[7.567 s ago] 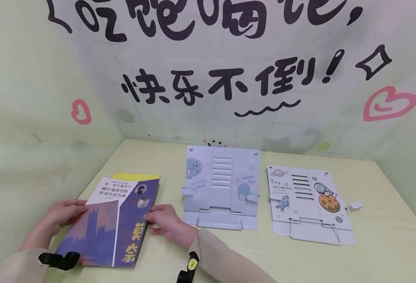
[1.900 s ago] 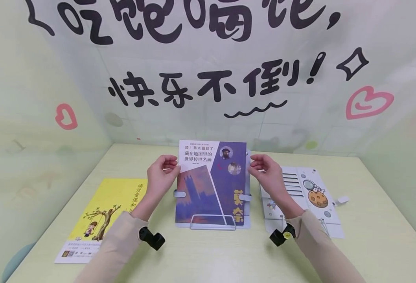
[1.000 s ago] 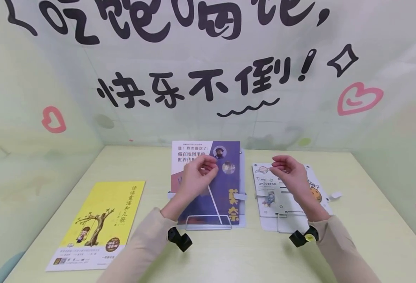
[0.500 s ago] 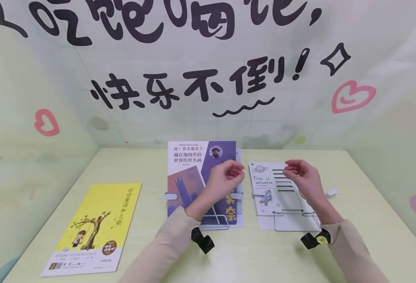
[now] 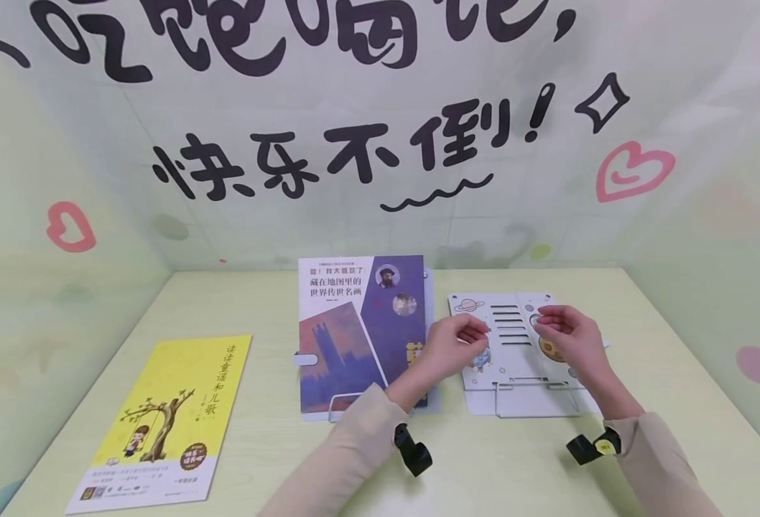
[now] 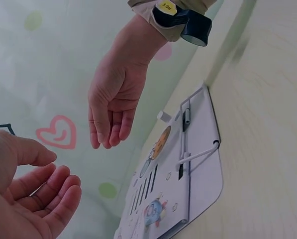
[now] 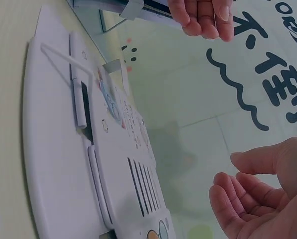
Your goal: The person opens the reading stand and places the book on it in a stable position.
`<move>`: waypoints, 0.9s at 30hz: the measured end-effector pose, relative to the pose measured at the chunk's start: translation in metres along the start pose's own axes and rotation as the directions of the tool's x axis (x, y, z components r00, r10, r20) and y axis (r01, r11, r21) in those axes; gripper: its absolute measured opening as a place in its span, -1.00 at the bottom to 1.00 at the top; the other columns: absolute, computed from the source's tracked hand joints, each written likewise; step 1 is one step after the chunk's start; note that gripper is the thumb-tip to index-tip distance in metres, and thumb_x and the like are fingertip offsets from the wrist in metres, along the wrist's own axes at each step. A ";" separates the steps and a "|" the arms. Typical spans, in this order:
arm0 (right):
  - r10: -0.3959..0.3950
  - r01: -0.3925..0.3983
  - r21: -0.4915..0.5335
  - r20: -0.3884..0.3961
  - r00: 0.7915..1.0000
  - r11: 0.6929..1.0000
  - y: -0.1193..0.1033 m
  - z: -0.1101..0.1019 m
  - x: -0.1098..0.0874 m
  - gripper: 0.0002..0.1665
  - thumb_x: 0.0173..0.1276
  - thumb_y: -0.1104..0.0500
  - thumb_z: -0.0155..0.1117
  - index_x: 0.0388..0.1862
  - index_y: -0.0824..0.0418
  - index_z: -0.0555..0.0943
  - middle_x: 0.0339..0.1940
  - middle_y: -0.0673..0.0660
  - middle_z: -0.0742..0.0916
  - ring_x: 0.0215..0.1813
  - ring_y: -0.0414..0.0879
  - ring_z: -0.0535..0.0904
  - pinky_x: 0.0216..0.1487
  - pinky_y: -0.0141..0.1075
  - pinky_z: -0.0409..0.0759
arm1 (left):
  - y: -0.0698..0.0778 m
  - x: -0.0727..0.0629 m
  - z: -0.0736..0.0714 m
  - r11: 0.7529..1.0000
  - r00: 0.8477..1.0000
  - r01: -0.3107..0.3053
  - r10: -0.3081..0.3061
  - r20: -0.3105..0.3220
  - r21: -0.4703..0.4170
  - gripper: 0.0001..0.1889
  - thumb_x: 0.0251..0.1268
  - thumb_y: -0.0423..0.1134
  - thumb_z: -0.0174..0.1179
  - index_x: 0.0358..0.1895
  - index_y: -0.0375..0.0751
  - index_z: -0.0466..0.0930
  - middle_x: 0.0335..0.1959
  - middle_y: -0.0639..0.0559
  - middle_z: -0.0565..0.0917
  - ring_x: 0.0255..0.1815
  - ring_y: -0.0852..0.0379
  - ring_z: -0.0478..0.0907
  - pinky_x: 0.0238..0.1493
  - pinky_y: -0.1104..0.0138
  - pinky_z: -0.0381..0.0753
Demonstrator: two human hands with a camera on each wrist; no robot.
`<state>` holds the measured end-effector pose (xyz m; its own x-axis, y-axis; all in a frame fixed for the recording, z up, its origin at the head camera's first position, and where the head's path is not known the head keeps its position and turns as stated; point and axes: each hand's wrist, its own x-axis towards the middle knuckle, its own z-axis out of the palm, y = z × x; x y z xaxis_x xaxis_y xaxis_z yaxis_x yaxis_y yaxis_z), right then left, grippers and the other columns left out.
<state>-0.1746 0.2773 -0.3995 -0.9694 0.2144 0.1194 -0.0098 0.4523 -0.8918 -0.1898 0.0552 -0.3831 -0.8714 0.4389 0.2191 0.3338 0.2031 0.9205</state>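
Loosely curled and holding nothing, my left hand [image 5: 447, 348] is in front of the left part of a white space-themed book stand [image 5: 514, 373]. My right hand [image 5: 574, 348] hovers in front of that stand's right part, fingers also relaxed. In the left wrist view the stand [image 6: 173, 199] lies tilted back low over the table, its wire page holder at the front; both hands are apart from it. To the left, a purple and white painting book [image 5: 341, 352] rests upright on a second stand, behind its wire holder and a side clip [image 5: 306, 359]; my left forearm hides its lower right.
A yellow children's book [image 5: 173, 409] lies flat on the table [image 5: 270, 459] at the left. Behind the table hangs a pale backdrop [image 5: 238, 222] with black lettering. Side panels stand at the left and right.
The purple book went from the left of the table onto the nearer stand. Both hands then let go of it and moved right, to the space-themed stand.
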 end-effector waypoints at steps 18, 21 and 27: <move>0.076 -0.059 -0.137 0.124 0.989 0.989 0.026 -0.019 -0.019 -0.59 0.23 0.32 0.27 -0.01 0.57 0.48 -0.33 0.13 0.63 -0.39 -0.34 0.48 -0.37 -0.49 0.55 | -0.025 -0.007 0.043 0.987 0.991 0.105 -0.113 0.066 0.123 -0.92 0.01 -0.49 0.21 -0.38 -0.38 0.64 -0.57 0.04 0.60 -0.58 0.41 0.40 -0.46 0.60 0.45; 0.087 -0.062 -0.163 0.147 0.985 0.985 0.029 -0.021 -0.022 -0.61 0.22 0.29 0.29 -0.06 0.56 0.50 -0.35 0.12 0.64 -0.40 -0.30 0.48 -0.38 -0.48 0.53 | -0.029 -0.009 0.045 0.985 0.992 0.104 -0.113 0.060 0.136 -0.95 0.00 -0.49 0.23 -0.43 -0.37 0.64 -0.60 0.05 0.60 -0.60 0.42 0.38 -0.47 0.61 0.44; 0.089 -0.042 -0.248 0.184 0.979 0.968 0.035 -0.027 -0.027 -0.70 0.18 0.27 0.34 -0.20 0.47 0.56 -0.40 0.09 0.63 -0.39 -0.20 0.46 -0.38 -0.45 0.45 | -0.031 -0.010 0.051 0.974 0.991 0.114 -0.126 0.051 0.196 -0.95 -0.05 -0.45 0.30 -0.52 -0.37 0.62 -0.66 0.10 0.52 -0.64 0.40 0.32 -0.52 0.60 0.39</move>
<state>-0.1419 0.3107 -0.4222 -0.9949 0.0911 -0.0428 0.0917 0.6438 -0.7597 -0.1730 0.0886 -0.4305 -0.8870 0.4539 0.0848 0.2968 0.4196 0.8578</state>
